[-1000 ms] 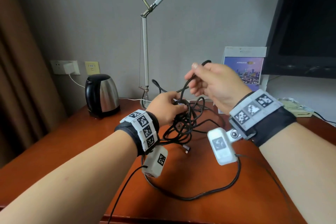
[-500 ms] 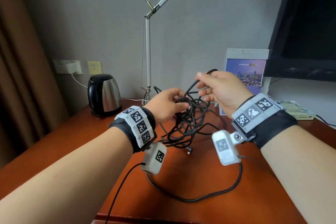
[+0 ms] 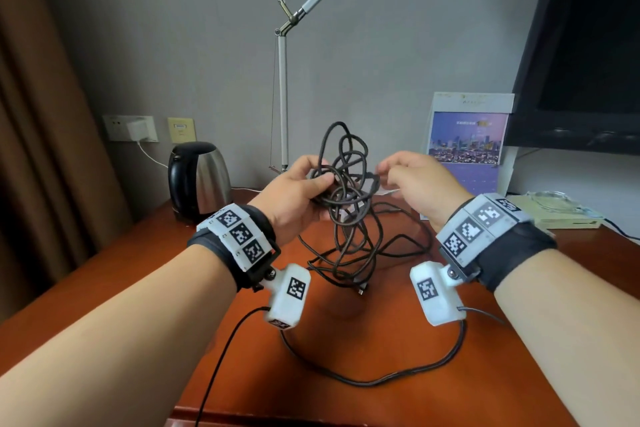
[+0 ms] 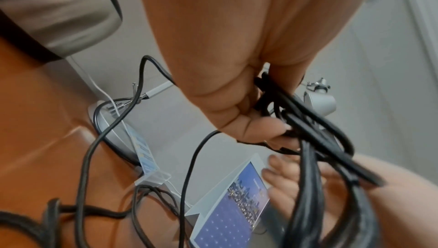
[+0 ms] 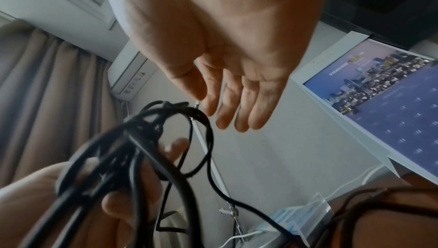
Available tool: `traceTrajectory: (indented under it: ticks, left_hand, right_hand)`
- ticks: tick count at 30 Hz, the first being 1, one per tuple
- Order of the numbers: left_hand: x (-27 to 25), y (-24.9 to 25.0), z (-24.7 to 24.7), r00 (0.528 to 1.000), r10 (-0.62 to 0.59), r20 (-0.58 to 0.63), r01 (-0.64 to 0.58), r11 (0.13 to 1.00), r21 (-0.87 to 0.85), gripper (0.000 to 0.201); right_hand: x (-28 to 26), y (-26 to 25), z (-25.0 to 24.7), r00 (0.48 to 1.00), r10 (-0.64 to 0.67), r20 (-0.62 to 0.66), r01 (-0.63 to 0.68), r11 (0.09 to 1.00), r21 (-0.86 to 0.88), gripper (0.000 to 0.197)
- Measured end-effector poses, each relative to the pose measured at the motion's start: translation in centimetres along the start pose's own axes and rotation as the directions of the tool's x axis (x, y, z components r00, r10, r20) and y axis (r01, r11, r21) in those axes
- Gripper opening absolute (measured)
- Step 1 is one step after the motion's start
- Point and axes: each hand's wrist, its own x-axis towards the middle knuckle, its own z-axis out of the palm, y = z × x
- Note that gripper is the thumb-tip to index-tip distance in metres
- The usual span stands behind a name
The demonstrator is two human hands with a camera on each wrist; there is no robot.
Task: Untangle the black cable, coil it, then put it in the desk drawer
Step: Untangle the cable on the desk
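Black cable hangs in a loose tangle above the reddish-brown wooden desk, bunched at chest height between the two hands. The left hand grips the knot of loops, thumb over the top and fingers curled beneath; the left wrist view shows several strands pinched against its curled fingers. The right hand sits just beside the bundle on its other side. In the right wrist view its fingers are straight and relaxed, the palm bare, with the nearest loop of cable close to the fingertips; whether they touch it cannot be told, and nothing is held.

From the bunch a few loops stand up above the hands, while the rest droops down to the desk, where more strands lie spread behind the wrists. One end of the cable, with a small plug, dangles just over the wood.

At the back of the desk stand a black and steel kettle on the left, a silver desk lamp with a jointed arm in the middle, and a white card stand with a city skyline picture on the right. A dark screen fills the upper right corner, and brown curtain hangs at the left.
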Motion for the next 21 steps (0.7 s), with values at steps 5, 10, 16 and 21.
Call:
traceTrajectory:
  ticks: [5, 10, 16, 21]
  left_hand:
    - [0.5, 0.9, 0.0, 0.997, 0.012, -0.071, -0.022, 0.991, -0.134, 0.011]
    - [0.9, 1.3, 0.0, 0.970, 0.076, -0.229, -0.127, 0.968, -0.218, 0.016]
    - [2.4, 1.5, -0.9, 0.918, 0.035, -0.394, -0.197, 0.905, -0.378, 0.019]
    - [2.2, 1.2, -1.6, 0.931, 0.014, -0.365, -0.154, 0.921, -0.357, 0.007]
  right_hand:
    - [-0.5, 1.7, 1.3, 0.912, 0.105, 0.397, -0.127, 0.992, 0.028, 0.039]
    - [-2.5, 1.2, 2.1, 0.851, 0.112, 0.513, -0.169, 0.983, 0.066, 0.042]
    - [-3.7, 3.0, 3.6, 0.749, 0.185, 0.636, 0.260, 0.801, -0.539, 0.075]
    - [-4.0, 4.1, 5.1, 0.823, 0.059, 0.565, 0.411, 0.624, -0.664, 0.020]
